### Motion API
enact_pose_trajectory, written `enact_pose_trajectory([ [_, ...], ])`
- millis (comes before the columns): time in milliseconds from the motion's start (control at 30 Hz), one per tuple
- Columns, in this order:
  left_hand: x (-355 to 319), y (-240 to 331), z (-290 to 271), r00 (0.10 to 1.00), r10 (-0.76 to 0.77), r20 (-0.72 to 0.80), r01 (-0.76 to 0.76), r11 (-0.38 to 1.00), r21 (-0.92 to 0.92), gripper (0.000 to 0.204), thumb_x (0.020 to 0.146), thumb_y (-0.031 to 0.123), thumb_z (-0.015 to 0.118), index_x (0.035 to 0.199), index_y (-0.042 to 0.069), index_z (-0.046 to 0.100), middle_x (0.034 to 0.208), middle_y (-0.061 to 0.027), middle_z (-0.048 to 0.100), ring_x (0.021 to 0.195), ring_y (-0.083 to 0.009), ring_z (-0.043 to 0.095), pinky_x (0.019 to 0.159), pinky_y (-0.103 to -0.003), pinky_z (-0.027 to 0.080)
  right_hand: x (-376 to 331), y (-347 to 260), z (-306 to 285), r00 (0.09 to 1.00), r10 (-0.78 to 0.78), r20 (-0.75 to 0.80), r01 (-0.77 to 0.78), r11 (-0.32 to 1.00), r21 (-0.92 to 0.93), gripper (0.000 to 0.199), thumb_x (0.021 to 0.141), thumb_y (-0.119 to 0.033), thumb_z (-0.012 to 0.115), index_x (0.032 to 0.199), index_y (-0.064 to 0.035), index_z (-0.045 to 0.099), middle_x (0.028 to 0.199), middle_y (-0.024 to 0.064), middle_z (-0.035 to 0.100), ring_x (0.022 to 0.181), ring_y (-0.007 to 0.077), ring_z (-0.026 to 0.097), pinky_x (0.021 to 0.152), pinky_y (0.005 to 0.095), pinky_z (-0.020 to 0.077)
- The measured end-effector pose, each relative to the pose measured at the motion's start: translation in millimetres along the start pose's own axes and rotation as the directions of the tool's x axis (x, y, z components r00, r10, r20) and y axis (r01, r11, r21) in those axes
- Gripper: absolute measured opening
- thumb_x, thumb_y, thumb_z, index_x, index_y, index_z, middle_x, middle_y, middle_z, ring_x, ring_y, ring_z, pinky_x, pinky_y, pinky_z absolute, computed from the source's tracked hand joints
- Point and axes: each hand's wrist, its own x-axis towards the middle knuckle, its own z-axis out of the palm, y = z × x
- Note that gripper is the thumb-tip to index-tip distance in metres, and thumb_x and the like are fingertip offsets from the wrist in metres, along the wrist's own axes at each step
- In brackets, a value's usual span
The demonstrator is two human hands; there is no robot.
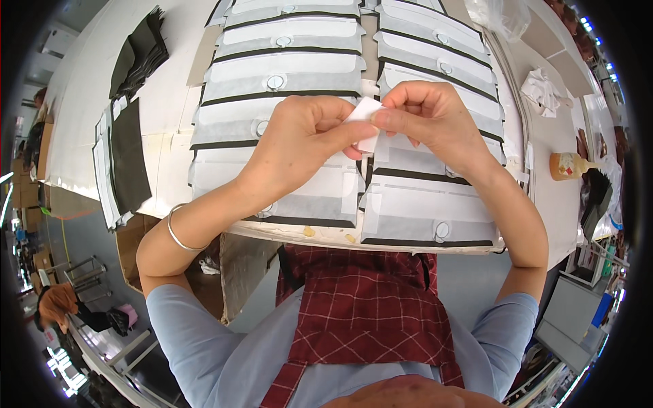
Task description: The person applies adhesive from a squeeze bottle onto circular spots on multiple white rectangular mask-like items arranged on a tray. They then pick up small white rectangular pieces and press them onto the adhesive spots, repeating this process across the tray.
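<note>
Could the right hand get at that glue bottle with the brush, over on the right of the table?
Probably yes. The glue bottle lies in the open on the right hand's side, nothing between them. But both the right and the left hand are pinching a small white piece, so it would have to let go first.

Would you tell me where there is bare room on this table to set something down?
Bare white table lies between the dark stack and the overlapping panels. Under both hands the panels leave no gap. The right edge holds a glue bottle and crumpled cloth.
</note>
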Motion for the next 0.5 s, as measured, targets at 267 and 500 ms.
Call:
enact_pose_trajectory([
  [267,22.6,-13.5,-23.9,0.991,0.13,-0.01,-0.123,0.958,0.26,0.028,0.106,0.022,0.056,0.101,-0.002,0.069,0.083,-0.0065,0.07,0.076,-0.0125,0.064,0.072,-0.026,0.051,23.3,26.3,-49.7,0.999,0.013,-0.046,-0.026,0.955,-0.295,0.017,0.088,-0.02,0.08,0.083,-0.0044,0.073,0.072,-0.0049,0.063,0.065,0.0023,0.049,0.059,0.0217,0.0399],
  [500,38.3,-13.2,-26.0,0.878,0.455,0.149,-0.431,0.615,0.66,0.016,0.103,0.012,0.054,0.108,0.003,0.067,0.101,-0.0082,0.072,0.107,-0.024,0.064,0.105,-0.039,0.039,49.1,34.3,-46.3,0.998,-0.025,-0.05,0.011,0.965,-0.262,0.018,0.091,-0.02,0.078,0.084,-0.0065,0.069,0.071,-0.0082,0.06,0.062,-0.0026,0.046,0.054,0.0178,0.0326],
])
